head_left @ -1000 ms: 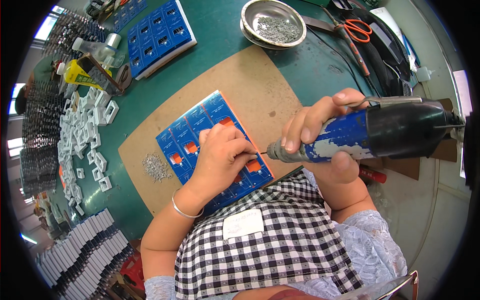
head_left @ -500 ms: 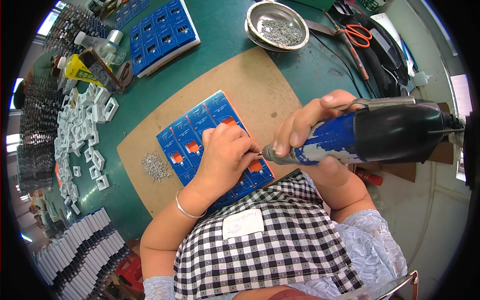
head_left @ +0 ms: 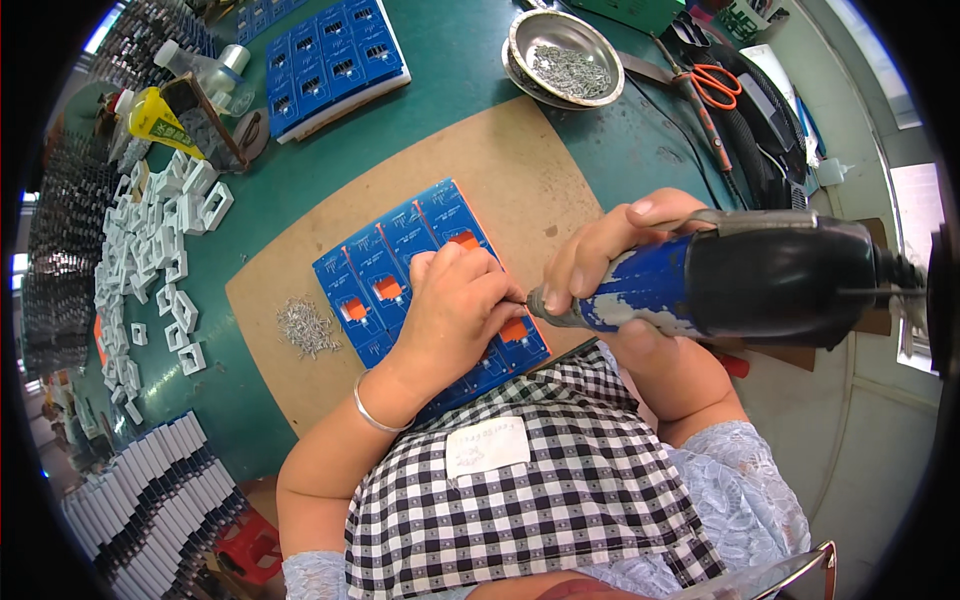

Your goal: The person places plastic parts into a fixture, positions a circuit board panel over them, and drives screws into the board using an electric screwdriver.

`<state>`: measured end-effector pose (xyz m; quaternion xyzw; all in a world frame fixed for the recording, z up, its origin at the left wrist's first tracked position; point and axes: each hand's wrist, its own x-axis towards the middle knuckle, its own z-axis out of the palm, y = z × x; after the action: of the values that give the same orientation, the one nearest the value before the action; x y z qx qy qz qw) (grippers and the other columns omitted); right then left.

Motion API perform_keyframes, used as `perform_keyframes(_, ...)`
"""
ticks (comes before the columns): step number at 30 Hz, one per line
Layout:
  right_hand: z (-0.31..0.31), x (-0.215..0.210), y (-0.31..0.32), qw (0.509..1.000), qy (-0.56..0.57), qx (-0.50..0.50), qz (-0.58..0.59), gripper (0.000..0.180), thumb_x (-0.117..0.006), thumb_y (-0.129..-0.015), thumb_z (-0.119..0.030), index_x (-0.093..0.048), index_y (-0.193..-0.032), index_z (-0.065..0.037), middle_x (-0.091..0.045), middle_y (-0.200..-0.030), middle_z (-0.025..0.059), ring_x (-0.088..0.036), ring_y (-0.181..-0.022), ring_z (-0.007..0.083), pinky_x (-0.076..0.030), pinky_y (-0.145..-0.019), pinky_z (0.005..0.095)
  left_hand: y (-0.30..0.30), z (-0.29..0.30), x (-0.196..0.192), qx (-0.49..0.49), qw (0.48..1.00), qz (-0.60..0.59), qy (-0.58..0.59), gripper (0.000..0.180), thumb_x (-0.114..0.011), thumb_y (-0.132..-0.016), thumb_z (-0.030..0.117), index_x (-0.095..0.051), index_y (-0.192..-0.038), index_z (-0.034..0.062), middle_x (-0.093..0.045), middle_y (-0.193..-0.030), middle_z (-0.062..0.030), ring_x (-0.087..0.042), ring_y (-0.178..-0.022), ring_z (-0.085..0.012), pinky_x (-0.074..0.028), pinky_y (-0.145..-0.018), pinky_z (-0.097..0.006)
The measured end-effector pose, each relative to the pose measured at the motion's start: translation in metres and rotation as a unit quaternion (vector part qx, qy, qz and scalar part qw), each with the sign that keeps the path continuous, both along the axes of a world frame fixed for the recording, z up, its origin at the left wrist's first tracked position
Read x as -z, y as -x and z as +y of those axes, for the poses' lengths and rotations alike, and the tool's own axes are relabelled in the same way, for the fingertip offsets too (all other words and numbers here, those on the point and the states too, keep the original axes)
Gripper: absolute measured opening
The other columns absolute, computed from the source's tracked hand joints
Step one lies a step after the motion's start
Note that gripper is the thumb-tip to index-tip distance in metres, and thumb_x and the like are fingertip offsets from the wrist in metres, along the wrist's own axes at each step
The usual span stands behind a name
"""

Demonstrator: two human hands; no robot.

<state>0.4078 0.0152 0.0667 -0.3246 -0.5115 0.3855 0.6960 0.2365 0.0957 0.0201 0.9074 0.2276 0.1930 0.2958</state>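
My right hand (head_left: 610, 270) is wrapped round a blue and black power screwdriver (head_left: 655, 285) with worn paint. The tool lies nearly level, its nose pointing left. At that nose, the fingertips of my left hand (head_left: 460, 305) are pinched together around the thin tip; whatever small piece they hold is hidden. Beneath my left hand lies a blue circuit board panel (head_left: 400, 225) with cutouts showing orange below. Part of the panel is covered by my hand and wrist. A brown board (head_left: 520, 160) supports the panel, and a heap of small screws (head_left: 308, 327) rests left of it.
White plastic frames (head_left: 165, 240) are scattered at left. A stack of blue panels (head_left: 335, 65) lies at the back. A metal bowl (head_left: 570, 60) holds small metal parts. A soldering iron (head_left: 708, 125) and orange-handled scissors (head_left: 712, 85) lie at back right. Yellow bottle (head_left: 160, 125) stands far left.
The rear of the screwdriver has swung slightly toward me, and its nose has stayed by my left fingertips. The whole view has shifted a little. Both hands keep their grip.
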Motion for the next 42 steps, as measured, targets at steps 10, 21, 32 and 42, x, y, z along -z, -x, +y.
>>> perform_keyframes(10,0.021,0.002,0.005,0.989,-0.077,-0.066,-0.108,0.055,-0.072,-0.080,-0.009,-0.035,-0.122,-0.007,-0.059,-0.083,0.0141,-0.062,-0.070,0.0222,-0.054,-0.066,0.0343,0.003,0.001,0.006,0.000,1.000,-0.016,-0.012,0.021,-0.077,-0.069,0.016,-0.065,-0.086,0.0144,-0.056,-0.089,-0.0003,-0.051,-0.091,-0.0225,-0.034,-0.081,-0.039)
perform_keyframes(21,0.022,0.007,0.022,0.982,-0.058,-0.022,-0.180,0.058,-0.072,-0.083,-0.026,-0.034,-0.122,-0.007,-0.056,-0.079,0.0117,-0.060,-0.066,0.0204,-0.052,-0.061,0.0326,0.001,0.000,0.013,-0.001,1.000,-0.004,-0.027,0.025,-0.078,-0.069,0.024,-0.065,-0.088,0.0149,-0.055,-0.089,-0.0016,-0.050,-0.093,-0.0239,-0.034,-0.081,-0.041)
perform_keyframes(32,0.022,0.010,-0.011,0.984,0.026,0.071,0.160,0.049,-0.058,-0.087,-0.032,-0.043,-0.126,-0.006,-0.052,-0.084,0.0084,-0.056,-0.070,0.0236,-0.046,-0.069,0.0389,0.085,0.016,-0.021,-0.072,0.992,-0.090,-0.058,0.023,-0.073,-0.077,0.014,-0.068,-0.098,0.0058,-0.063,-0.101,-0.0101,-0.057,-0.099,-0.0274,-0.046,-0.086,-0.039)
perform_keyframes(42,0.019,-0.028,0.042,0.999,-0.027,-0.003,0.047,0.062,-0.059,-0.084,-0.039,-0.036,-0.131,-0.006,-0.050,-0.083,0.0080,-0.055,-0.068,0.0217,-0.047,-0.066,0.0390,0.179,0.039,0.012,-0.293,0.952,0.048,-0.068,0.018,-0.070,-0.078,0.010,-0.069,-0.095,0.0055,-0.060,-0.084,-0.0089,-0.059,-0.083,-0.0277,-0.047,-0.073,-0.038)
